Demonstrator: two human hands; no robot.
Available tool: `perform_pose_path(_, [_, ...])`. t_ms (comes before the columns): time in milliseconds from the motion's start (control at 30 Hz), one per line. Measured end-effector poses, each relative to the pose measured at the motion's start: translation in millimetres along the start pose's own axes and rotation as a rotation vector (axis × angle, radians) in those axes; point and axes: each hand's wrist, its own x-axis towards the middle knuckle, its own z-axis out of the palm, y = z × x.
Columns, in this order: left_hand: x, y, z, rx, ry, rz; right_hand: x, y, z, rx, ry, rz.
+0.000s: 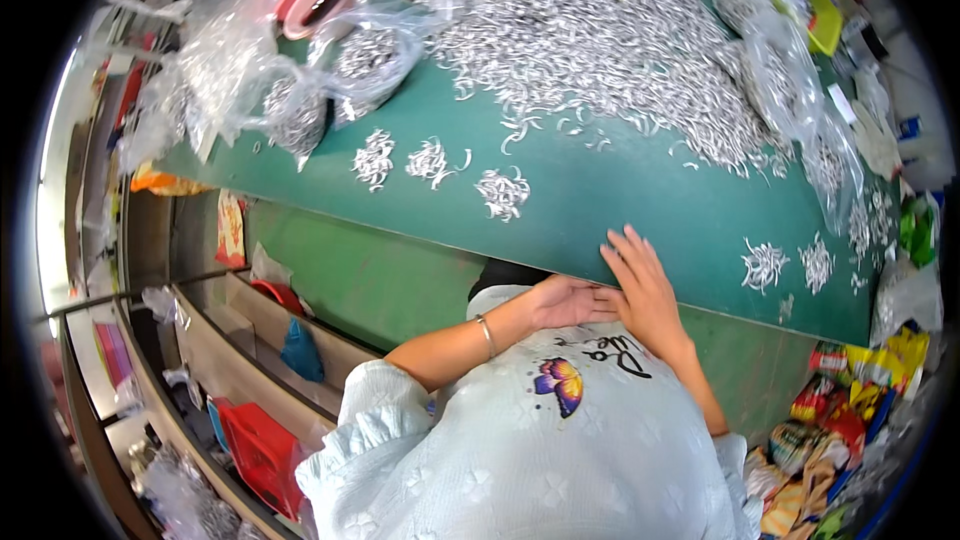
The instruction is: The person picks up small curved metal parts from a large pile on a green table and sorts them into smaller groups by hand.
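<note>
At the near edge of the green table point(590, 210), my left hand point(568, 302) lies palm up with its fingers stretched toward my right hand. Its palm looks bare. My right hand point(642, 285) is back up with fingers extended over the table's edge, its heel beside the left fingertips. Farther off spreads a large heap of small curved silvery pieces point(600, 30). Small piles of the same pieces lie nearer: one pile point(502, 194) left of my hands, two others point(427, 162) point(374, 160) beyond it, and further piles point(765, 266) point(817, 265) to the right.
Clear plastic bags of pieces point(375, 65) stand at the table's left, beside a pink-rimmed container point(318, 4). More bags point(785, 80) line the right side near a yellow-green basket point(815, 10). Wooden shelving with a red crate point(255, 450) is low left; colourful packages point(850, 390) lie low right.
</note>
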Motion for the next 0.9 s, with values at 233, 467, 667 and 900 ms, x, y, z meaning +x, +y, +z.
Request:
perform_pose_path(233, [-10, 7, 5, -0.131, 0.031, -0.037, -13, -16, 15, 0.203, -0.123, -0.255])
perform_pose_path(467, [-81, 25, 18, 0.434, 0.326, 0.112, 5, -24, 2, 0.265, 0.253, -0.163])
perform_pose_path(667, [-127, 97, 68, 0.545, 0.777, 0.952, 22, -24, 0, 0.235, 0.232, -0.188])
perform_pose_path(900, [-108, 165, 32, 2.033, 1.248, 1.362, 24, -25, 4, 0.217, 0.137, -0.191])
